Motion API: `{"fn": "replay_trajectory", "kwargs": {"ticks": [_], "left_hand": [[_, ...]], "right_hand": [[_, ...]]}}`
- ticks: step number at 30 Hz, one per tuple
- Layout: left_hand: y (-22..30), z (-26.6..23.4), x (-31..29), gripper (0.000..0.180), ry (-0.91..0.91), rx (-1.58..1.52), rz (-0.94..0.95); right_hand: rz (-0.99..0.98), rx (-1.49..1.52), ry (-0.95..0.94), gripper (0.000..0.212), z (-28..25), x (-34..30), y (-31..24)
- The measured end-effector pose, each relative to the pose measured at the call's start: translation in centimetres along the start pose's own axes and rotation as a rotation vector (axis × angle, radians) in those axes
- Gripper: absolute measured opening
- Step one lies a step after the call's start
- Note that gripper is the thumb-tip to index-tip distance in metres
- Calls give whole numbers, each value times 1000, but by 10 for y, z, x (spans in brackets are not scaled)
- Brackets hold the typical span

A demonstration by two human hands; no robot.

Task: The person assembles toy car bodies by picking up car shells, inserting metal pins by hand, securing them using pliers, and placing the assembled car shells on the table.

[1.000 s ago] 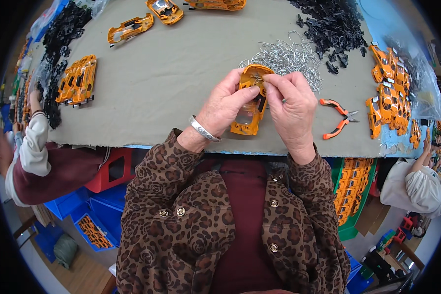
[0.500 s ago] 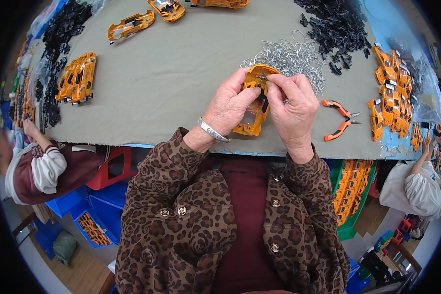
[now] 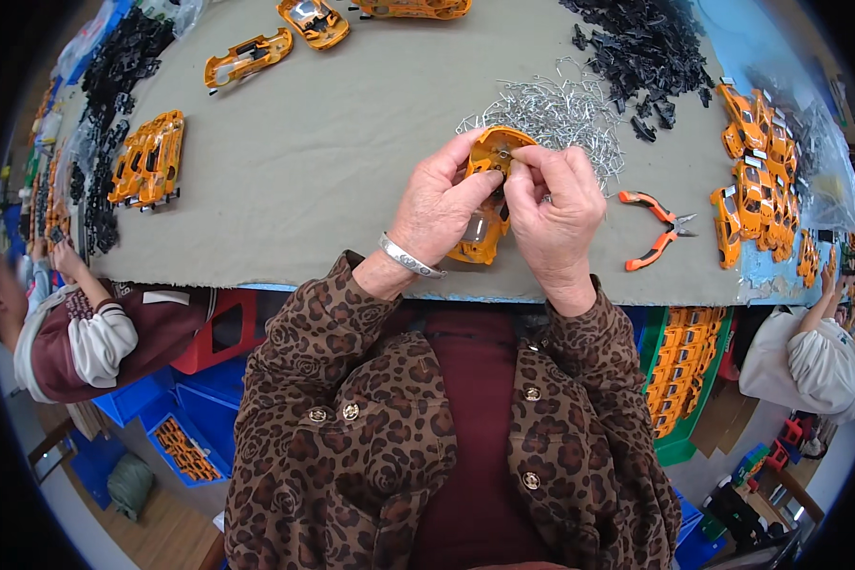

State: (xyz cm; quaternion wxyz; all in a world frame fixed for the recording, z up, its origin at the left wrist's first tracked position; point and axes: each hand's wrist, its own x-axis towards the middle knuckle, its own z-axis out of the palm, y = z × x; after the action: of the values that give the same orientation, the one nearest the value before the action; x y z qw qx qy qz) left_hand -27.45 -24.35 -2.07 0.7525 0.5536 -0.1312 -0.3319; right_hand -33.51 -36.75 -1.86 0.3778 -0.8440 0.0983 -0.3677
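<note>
My left hand point(image 3: 439, 201) is closed around an orange toy car body point(image 3: 480, 249), its hollow underside turned up and its thumb pressed inside on dark parts. The fingertips of my right hand point(image 3: 556, 204) pinch at the upper end of the shell, where a small silvery piece of bent wire point(image 3: 504, 153) shows. The fingers largely hide how the wire sits in the shell. Just beyond the hands lies a tangled heap of bent metal wires point(image 3: 565, 119). Pliers with orange and black handles point(image 3: 657, 230) rest on the table to the right, jaws apart.
Black plastic parts point(image 3: 636, 57) are heaped at the far right. Orange car bodies stand in a left row point(image 3: 148, 160), at the far edge point(image 3: 245, 59) and in a right group point(image 3: 755, 185). Co-workers sit at left point(image 3: 76, 332) and right point(image 3: 807, 356). A green crate point(image 3: 679, 446) stands below.
The view has shifted slightly. My right fingertips have moved a little inside the upper end of the car body; my left hand keeps its hold.
</note>
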Motion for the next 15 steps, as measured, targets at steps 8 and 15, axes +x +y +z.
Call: {"fn": "replay_trajectory", "kwargs": {"ticks": [8, 15], "left_hand": [[-8, 9, 9, 26, 80, 273, 172], [22, -29, 13, 20, -34, 376, 5]], "right_hand": [[-93, -169, -68, 19, -16, -7, -2], [-268, -166, -602, 62, -121, 16, 50]]}}
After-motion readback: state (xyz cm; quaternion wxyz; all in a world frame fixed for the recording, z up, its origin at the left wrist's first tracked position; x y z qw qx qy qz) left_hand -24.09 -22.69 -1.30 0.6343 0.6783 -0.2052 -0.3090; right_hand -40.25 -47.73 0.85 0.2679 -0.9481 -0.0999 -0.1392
